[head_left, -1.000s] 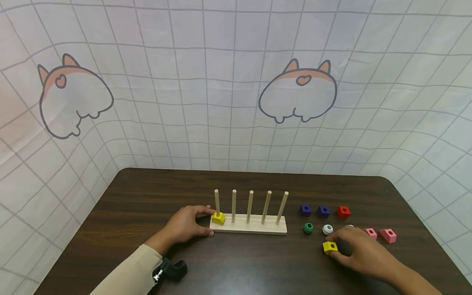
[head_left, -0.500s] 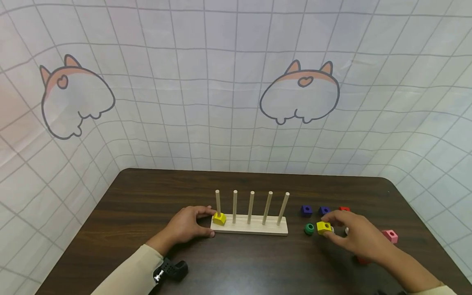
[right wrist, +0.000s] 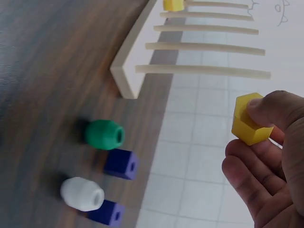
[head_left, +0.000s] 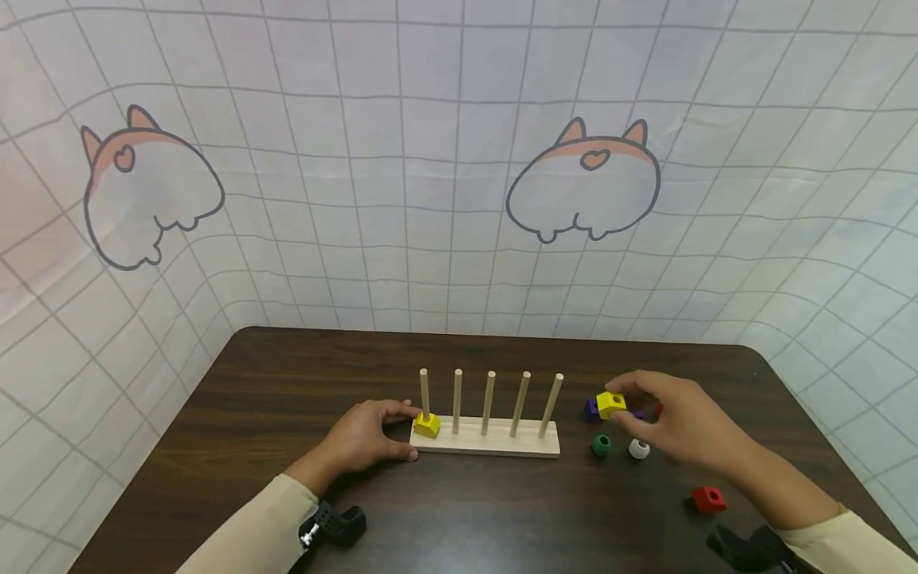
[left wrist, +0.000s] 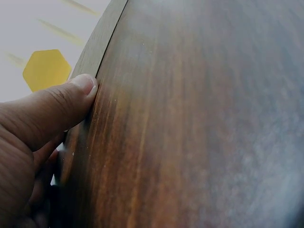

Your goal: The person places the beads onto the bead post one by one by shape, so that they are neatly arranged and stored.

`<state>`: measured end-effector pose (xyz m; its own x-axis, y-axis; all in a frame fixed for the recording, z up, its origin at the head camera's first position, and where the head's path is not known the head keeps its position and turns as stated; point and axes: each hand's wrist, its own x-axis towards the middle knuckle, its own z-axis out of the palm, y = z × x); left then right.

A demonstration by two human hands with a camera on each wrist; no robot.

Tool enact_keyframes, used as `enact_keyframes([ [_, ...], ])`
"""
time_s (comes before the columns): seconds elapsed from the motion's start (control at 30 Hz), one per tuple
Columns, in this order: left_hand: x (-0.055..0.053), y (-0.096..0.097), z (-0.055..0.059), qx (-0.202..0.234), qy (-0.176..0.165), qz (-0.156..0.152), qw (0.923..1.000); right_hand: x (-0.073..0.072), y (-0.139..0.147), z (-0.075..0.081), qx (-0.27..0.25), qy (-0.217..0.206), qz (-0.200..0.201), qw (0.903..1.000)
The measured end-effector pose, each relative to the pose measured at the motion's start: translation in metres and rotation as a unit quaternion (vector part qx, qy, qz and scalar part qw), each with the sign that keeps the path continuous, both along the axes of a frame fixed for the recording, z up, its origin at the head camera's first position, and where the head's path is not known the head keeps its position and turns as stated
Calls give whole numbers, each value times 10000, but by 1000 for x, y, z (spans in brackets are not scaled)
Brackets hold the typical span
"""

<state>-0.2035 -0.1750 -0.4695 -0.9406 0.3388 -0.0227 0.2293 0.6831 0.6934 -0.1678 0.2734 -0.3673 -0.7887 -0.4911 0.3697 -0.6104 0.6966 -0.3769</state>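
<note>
My right hand [head_left: 677, 414] pinches a yellow hexagonal bead [right wrist: 249, 121] between thumb and fingers, raised above the table; a hole shows in its top in the head view. At the left end of the wooden peg board [head_left: 480, 438], my left hand [head_left: 358, 437] holds the base, its thumb [left wrist: 83, 85] against the front edge in the left wrist view. Five upright pegs stand on the board. Around the leftmost peg sits another yellow hexagonal bead [head_left: 427, 426], low on the base. The held bead is to the right of the board.
Below the right hand lie a green bead [head_left: 601, 445], a white bead [head_left: 639, 449] and two dark-blue beads [right wrist: 121, 164], partly covered in the head view. A red bead [head_left: 709, 500] lies nearer the front. The dark wood table [head_left: 301, 359] meets a patterned curtain behind.
My right hand has lifted the yellow bead from the table and carried it up, back and to the left. The left hand and the peg board have stayed in place.
</note>
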Motion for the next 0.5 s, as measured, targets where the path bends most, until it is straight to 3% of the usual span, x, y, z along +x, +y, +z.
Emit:
enact_keyframes([
  [0.5,1,1,1,-26,-68,17,10000,-12,-18,31,66,427,247,9988],
])
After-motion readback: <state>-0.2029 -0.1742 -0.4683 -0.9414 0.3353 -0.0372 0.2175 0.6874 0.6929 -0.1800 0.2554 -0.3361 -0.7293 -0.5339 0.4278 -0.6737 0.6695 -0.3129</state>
